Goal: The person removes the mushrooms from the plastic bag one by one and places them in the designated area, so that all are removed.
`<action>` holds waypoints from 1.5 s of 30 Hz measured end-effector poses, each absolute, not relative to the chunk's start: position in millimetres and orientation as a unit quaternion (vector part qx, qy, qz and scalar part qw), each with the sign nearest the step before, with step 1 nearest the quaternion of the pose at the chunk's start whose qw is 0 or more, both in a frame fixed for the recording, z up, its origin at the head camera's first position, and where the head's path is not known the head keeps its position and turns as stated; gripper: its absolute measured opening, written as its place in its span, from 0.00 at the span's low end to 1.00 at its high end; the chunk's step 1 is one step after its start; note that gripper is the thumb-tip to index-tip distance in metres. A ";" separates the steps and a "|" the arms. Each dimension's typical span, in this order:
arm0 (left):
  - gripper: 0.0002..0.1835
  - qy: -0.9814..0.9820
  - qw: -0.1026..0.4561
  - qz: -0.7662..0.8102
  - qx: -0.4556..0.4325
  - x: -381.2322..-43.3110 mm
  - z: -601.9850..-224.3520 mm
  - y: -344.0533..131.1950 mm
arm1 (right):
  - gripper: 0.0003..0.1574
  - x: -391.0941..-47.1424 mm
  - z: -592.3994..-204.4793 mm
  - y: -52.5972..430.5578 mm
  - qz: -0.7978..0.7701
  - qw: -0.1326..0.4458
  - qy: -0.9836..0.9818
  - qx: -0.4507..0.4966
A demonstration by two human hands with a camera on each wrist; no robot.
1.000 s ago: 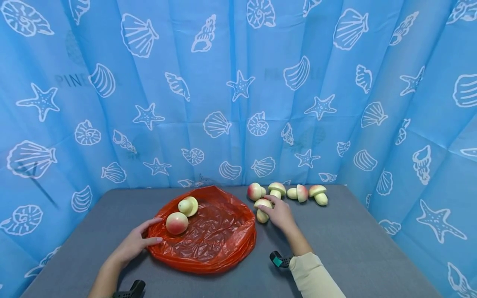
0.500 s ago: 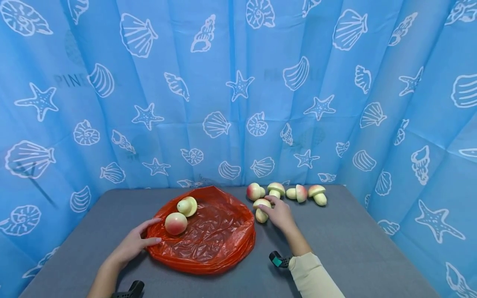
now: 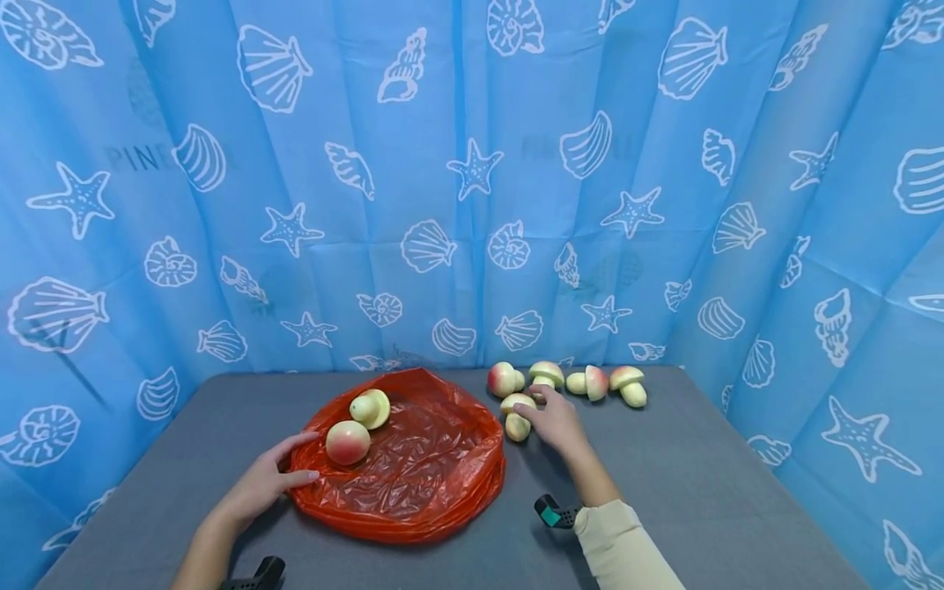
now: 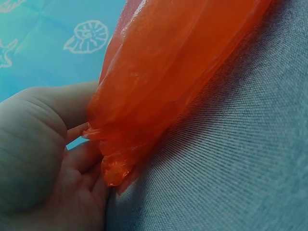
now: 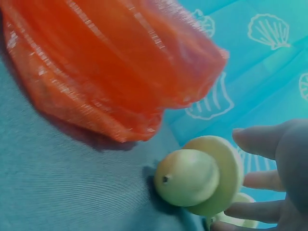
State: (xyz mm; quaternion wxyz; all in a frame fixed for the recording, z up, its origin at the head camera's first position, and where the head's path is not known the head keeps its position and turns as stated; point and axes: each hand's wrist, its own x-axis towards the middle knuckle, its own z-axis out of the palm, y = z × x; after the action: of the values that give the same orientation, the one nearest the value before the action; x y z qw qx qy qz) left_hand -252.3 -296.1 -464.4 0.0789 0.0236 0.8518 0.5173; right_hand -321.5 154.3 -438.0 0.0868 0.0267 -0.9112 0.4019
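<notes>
My left hand (image 3: 258,483) holds the left rim of a red plastic bag (image 3: 435,524), thumb and index finger over the edge; its other fingers lie against the crumpled bag (image 4: 144,96) in the left wrist view. Two toy mushrooms with pinkish caps lie inside, one cap up (image 3: 348,442) and one stem up (image 3: 371,408). My right hand (image 3: 556,419) is at a toy mushroom (image 3: 519,426) right of the bag. In the right wrist view its thumb and fingers are spread beside the pale cap of that mushroom (image 5: 187,178), which lies stem toward the camera.
Behind the right hand, several more toy mushrooms lie in a row: a red-capped one (image 3: 505,379), an upright one (image 3: 546,374), one on its side (image 3: 588,383) and a tilted one (image 3: 629,385). A blue shell-print curtain (image 3: 472,246) hangs behind the grey table (image 3: 701,492).
The right hand's fingers have shifted slightly beside the mushroom, which stays in place. The left hand and the bag look the same.
</notes>
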 end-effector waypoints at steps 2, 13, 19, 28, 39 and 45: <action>0.40 0.852 0.079 0.516 0.029 -252.3 -465.5 -294.7 | 0.34 -319.0 -434.7 157.2 0.403 0.087 -0.910 0.029; 0.40 0.856 0.075 0.512 0.023 -251.6 -467.0 -296.3 | 0.31 -319.8 -412.5 160.8 0.389 0.105 -0.913 0.067; 0.41 0.860 0.079 0.503 0.017 -253.0 -465.4 -296.7 | 0.30 -326.4 -383.2 153.3 0.363 0.109 -0.918 0.115; 0.41 0.866 0.075 0.494 0.025 -253.4 -465.2 -296.1 | 0.29 -335.6 -346.5 128.3 0.302 0.083 -0.932 0.181; 0.41 0.866 0.071 0.495 0.023 -252.1 -464.5 -296.9 | 0.29 -347.6 -327.6 80.3 0.280 0.064 -0.919 0.270; 0.40 0.866 0.071 0.495 0.025 -253.2 -466.4 -296.8 | 0.28 -355.2 -335.6 54.6 0.286 0.059 -0.910 0.294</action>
State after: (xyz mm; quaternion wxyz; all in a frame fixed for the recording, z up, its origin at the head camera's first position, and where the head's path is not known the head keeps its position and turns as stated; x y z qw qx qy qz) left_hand -253.2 -296.8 -466.4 0.0705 0.0247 0.8655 0.4952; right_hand -355.2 54.6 -335.6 0.0591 0.2936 -0.9102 0.2862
